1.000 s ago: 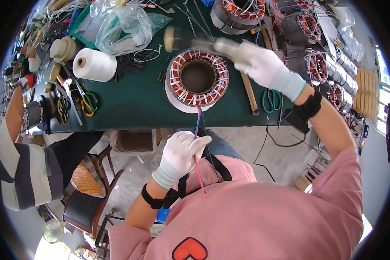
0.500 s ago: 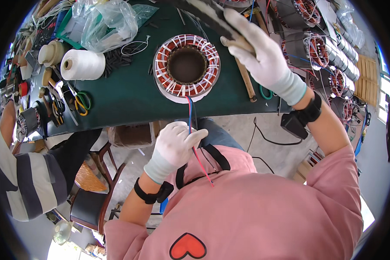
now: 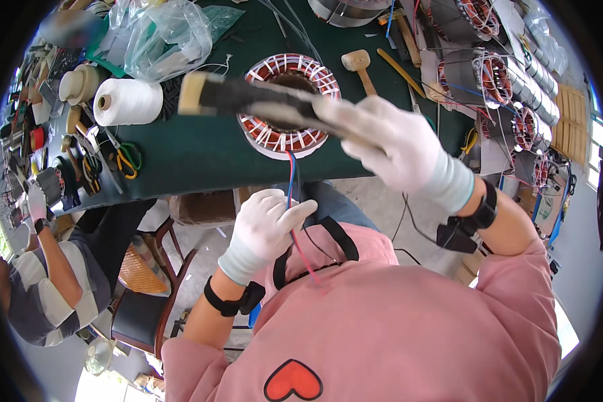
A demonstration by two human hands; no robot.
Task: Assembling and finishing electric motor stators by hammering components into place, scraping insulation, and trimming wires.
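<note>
Right grip (image 3: 400,149): the gloved fingers are clamped on the near end of a long bar (image 3: 238,98), dark along its length with a pale far end. Blur softens its outline. From this hand the bar points left across the upper face of the stator (image 3: 273,139), covering part of its central hole and copper windings; whether bar and stator touch, I cannot tell. The stator itself lies on the green counter (image 3: 201,157), to the left of the right grip and straight ahead of the left one, apart from both hands.

Left grip (image 3: 264,224), also gloved, is closed on the red and blue wires (image 3: 291,177), thumb to the right. These wires leave the stator's near edge, drop past the counter's front edge, pass through the hand and trail on toward the pink shirt (image 3: 409,321). A dark wire runs close beside them; whether it is held too, I cannot tell.

Beyond the right grip lie a mallet (image 3: 356,61) and a yellow stick (image 3: 400,72). Left of the stator stand a white spool (image 3: 130,102) and, nearer the front edge, scissors (image 3: 130,161). A clear bag (image 3: 171,41) sits behind the spool. At far left a co-worker's hand (image 3: 37,203) reaches to the counter.
</note>
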